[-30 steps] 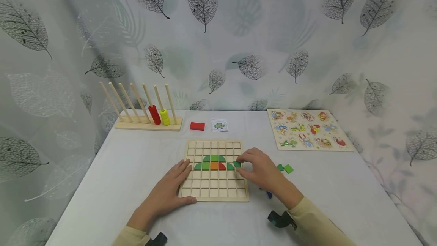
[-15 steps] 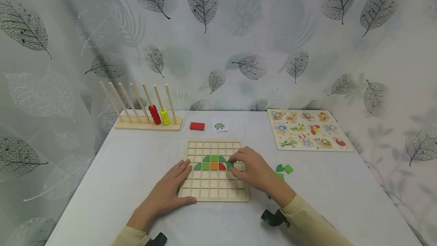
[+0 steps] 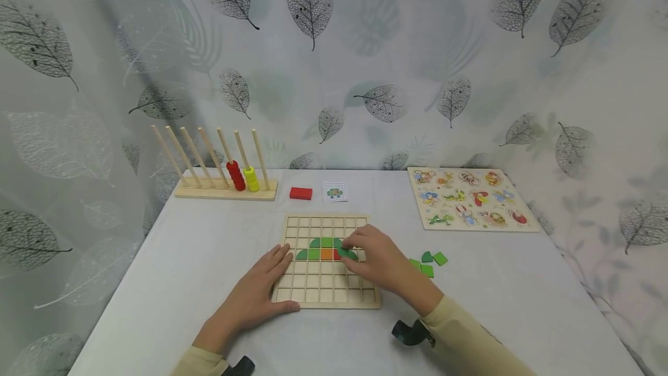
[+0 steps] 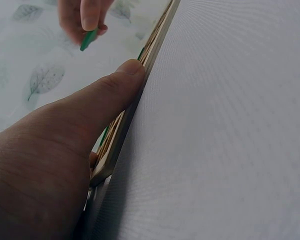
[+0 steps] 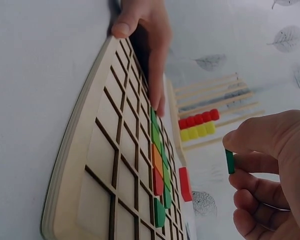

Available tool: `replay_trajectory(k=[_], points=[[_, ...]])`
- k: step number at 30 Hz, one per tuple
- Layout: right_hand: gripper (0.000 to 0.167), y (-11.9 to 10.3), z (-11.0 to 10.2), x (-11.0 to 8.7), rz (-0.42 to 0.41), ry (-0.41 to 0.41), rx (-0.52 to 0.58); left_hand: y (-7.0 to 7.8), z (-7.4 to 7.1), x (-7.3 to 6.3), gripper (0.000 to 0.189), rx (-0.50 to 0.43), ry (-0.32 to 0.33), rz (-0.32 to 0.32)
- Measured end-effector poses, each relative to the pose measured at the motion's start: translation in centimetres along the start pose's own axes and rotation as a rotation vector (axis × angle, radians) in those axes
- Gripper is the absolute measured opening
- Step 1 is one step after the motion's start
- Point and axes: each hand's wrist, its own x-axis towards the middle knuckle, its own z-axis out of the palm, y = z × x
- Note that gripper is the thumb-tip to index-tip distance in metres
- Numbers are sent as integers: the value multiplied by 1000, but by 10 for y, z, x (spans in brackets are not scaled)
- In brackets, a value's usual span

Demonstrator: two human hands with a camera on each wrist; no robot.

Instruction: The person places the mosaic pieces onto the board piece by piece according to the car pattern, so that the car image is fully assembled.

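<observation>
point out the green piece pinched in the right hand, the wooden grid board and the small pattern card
green piece (image 5: 230,161): right wrist view, on its visible edge
wooden grid board (image 3: 326,281): head view, on a bare square
pattern card (image 3: 334,192): head view, on its printed picture

The head view, farthest off, looks forward and down over the surface (image 3: 198,266). Low and close, the left wrist view faces rightward, the right leftward; all share the wooden grid board (image 3: 327,281), left hand (image 3: 253,286) and right hand (image 3: 385,263).
</observation>
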Motion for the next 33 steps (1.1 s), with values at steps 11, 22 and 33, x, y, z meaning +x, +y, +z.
replay_trajectory(k=[11,22,33], points=[[13,-8,10,10,-16,-22,10,0,-2,-1,114,-27,-14,-18],[15,-15,19,15,-26,-21,34,2,-1,0,111,-4,15,10],[15,-21,24,22,-73,-20,23,3,-3,1,112,-2,-15,-10]])
